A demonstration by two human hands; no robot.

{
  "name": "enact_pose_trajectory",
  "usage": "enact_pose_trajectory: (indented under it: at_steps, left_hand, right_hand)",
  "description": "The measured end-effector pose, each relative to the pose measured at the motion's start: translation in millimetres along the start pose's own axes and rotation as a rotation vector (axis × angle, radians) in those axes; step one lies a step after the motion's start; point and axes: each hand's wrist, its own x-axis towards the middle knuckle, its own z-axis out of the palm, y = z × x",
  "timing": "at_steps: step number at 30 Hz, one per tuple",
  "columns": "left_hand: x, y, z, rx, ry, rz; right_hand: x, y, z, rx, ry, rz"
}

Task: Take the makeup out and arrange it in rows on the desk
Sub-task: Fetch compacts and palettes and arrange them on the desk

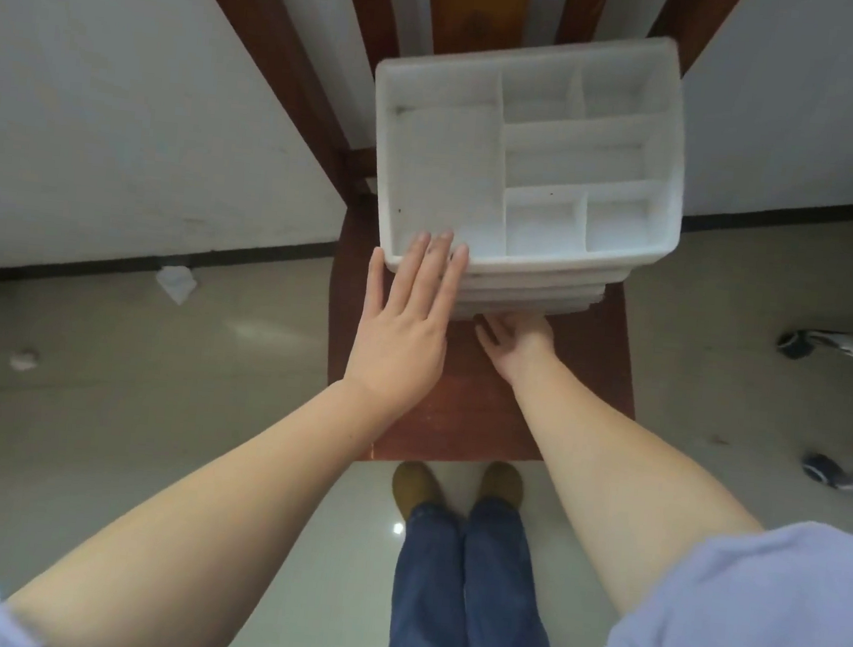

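A white compartmented organizer (every compartment looks bare) sits on a reddish-brown wooden chair, the left hand laid flat with straight fingers on its near rim while the right hand reaches under its front edge, fingertips hidden.

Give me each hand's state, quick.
Left hand: open, straight fingers on the white organizer's front rim.
Right hand: at the organizer's base, fingers hidden; cannot tell.
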Motion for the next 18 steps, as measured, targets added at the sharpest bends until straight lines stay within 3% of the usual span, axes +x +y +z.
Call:
enact_pose_trajectory:
  at_steps: [5, 8, 11, 13, 15, 17, 18]
  left_hand:
    - [1.0, -0.7, -1.1, -0.017, -0.045, 0.002]
    - [1.0, 1.5, -3.8, -0.014, -0.076, -0.013]
    - [1.2, 3.3, -6.8, -0.037, -0.078, -0.025]
    - [0.0, 2.7, -9.7, -0.046, -0.069, -0.045]
    - [-10.3, 5.2, -9.3, -0.115, -0.016, 0.036]
    - [-28.6, 12.3, -1.8, -0.270, -0.045, 0.251]
    - [-36.1, 17.8, 4.7, -0.343, -0.139, 0.324]
  right_hand:
    - [-11.7, 35.1, -39.4, 0.064, 0.130, 0.058]
    - [-26.6, 53.8, -79.5, 0.045, 0.089, 0.133]
    - [-41.5, 55.0, -103.9, -0.150, -0.040, 0.219]
    - [-51.5, 40.6, -105.3, -0.494, -0.123, 0.238]
    - [-58.7, 17.3, -100.9, -0.934, -0.206, 0.076]
    - [-61.0, -11.5, -93.3, -1.230, -0.232, -0.300]
    - [-59.7, -26.1, -89.6, -1.365, -0.198, -0.531]
